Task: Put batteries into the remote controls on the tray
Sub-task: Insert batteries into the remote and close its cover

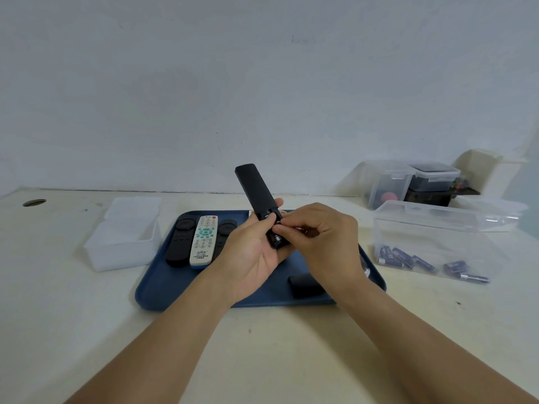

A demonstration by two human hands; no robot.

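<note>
tray (163, 287) front bare, remotes (201, 243) crowd left

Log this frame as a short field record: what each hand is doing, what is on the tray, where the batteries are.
left hand: holds a black remote back side up, above the tray
right hand: fingertips at the remote's open battery slot
tray: blue; two black remotes and a white remote lie side by side at its left; a small black cover near the front
spare batteries: loose in a clear box right of the tray

3 remotes (200, 242) lie on the tray's (163, 284) left part — batteries (420, 262) in the box (431, 225) to its right.
</note>
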